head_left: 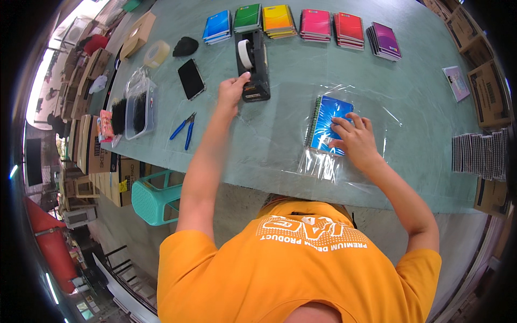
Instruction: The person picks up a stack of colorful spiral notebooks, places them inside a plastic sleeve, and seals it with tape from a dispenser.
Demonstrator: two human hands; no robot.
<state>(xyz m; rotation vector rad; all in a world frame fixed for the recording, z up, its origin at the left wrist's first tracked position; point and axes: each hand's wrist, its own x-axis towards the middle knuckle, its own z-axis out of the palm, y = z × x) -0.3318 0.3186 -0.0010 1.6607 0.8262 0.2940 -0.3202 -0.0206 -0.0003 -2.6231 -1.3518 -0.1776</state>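
My left hand (232,92) is at the side of a black tape dispenser (259,70), its fingers curled against the edge by the white-cored roll (245,54). Some of those fingers are hidden. A blue spiral notebook (325,121) lies on a sheet of clear plastic film (323,167), its coil along the left. Across the notebook's right half rests my right hand (355,139), fingers spread and slightly bent, pressing on the cover.
Stacks of coloured notebooks (315,26) line the far side of the green table (425,134). Toward the left lie a phone (191,79), blue-handled cutters (184,131), a clear tape roll (156,54) and a plastic bin (141,110). More notebooks (479,155) are piled at the right edge.
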